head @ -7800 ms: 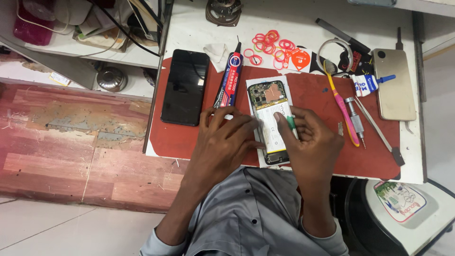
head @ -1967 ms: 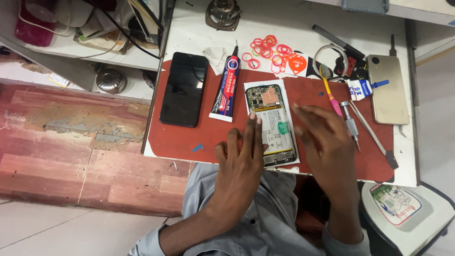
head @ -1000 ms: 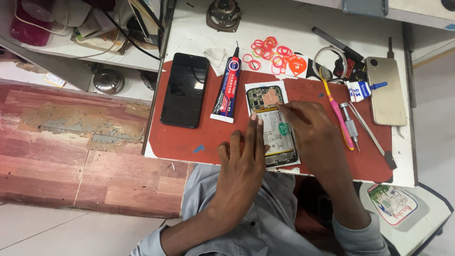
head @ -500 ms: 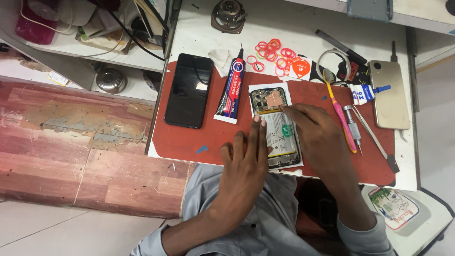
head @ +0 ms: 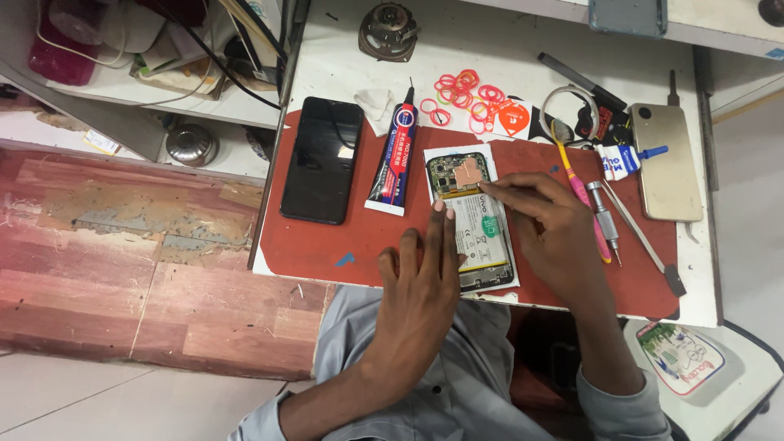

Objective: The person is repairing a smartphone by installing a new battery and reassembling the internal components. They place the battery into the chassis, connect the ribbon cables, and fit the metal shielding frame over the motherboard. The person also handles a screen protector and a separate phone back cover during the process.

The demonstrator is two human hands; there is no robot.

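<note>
Opened phone's (head: 478, 233) lower left edge under left hand (head: 420, 282), both forearms cut off below

Dark phone screen (head: 322, 159) on red mat (head: 343, 237) — beside it, red-blue glue tube (head: 394, 159).

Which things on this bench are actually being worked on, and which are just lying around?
In use:
opened phone
left hand, steadying its edge
right hand, fingers at its top
red mat

Lying about:
black phone
glue tube
rubber bands
screwdriver
gold phone
</note>
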